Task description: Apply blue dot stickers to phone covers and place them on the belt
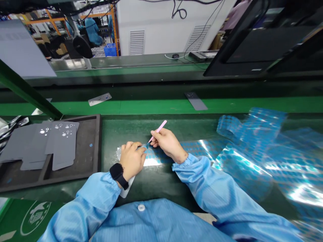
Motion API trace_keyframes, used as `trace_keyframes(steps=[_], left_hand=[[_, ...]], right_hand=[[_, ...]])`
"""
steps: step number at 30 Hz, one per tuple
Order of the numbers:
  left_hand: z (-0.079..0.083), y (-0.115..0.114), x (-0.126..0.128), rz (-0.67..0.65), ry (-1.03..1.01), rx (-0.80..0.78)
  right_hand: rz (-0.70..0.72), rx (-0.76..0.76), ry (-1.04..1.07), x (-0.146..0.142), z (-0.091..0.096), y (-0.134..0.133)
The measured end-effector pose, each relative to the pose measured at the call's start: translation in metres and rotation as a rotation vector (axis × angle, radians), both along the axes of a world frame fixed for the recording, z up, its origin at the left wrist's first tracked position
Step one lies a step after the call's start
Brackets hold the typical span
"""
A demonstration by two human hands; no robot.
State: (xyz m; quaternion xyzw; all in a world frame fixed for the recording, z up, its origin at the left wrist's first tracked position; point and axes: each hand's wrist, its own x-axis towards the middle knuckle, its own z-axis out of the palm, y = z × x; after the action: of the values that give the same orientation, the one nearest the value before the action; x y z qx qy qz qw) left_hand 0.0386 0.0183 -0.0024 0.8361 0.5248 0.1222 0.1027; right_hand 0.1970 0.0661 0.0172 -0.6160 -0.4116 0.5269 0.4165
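Observation:
Pink tweezers (160,126) are pinched in my right hand (168,143), their tip pointing down and left at a clear strip of blue stickers (156,155). My left hand (131,158), wearing a black watch, lies over the strip's left end and a pale phone-back panel (125,192). Its fingers reach toward the tweezer tip, and whether they grip the panel or the strip is hidden. The panel's lower end shows below my left wrist. From under my right hand the strip runs on to the right.
A black tray (99,144) at left holds several grey panels (64,148). Loops of blue sticker film (262,134) spread over the right side. On the green belt lie a pale panel (100,99) and a grey panel (196,101). A dark monitor (242,43) overhangs the upper right.

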Motion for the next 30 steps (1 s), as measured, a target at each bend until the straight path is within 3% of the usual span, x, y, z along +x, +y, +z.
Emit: trace_keyframes(steps=[7,14,20,25,30], left_hand=[[-0.005,-0.001,-0.002,0.025,-0.115,0.014],[0.005,0.0,-0.011,0.102,-0.483,0.019],[0.017,-0.011,-0.022,0.17,-1.004,-0.298],[0.019,-0.029,-0.02,0.191,-1.525,-0.581],[0.021,-0.037,-0.022,0.263,-1.623,-0.562]], right_hand=[[-0.022,-0.001,0.09,-0.001,0.012,0.002],[0.045,0.042,0.173,-0.003,0.029,-0.008],[0.123,0.098,0.272,-0.017,0.041,-0.023],[0.048,0.139,0.424,-0.04,0.03,-0.047],[0.02,0.185,0.453,-0.049,0.017,-0.063]])
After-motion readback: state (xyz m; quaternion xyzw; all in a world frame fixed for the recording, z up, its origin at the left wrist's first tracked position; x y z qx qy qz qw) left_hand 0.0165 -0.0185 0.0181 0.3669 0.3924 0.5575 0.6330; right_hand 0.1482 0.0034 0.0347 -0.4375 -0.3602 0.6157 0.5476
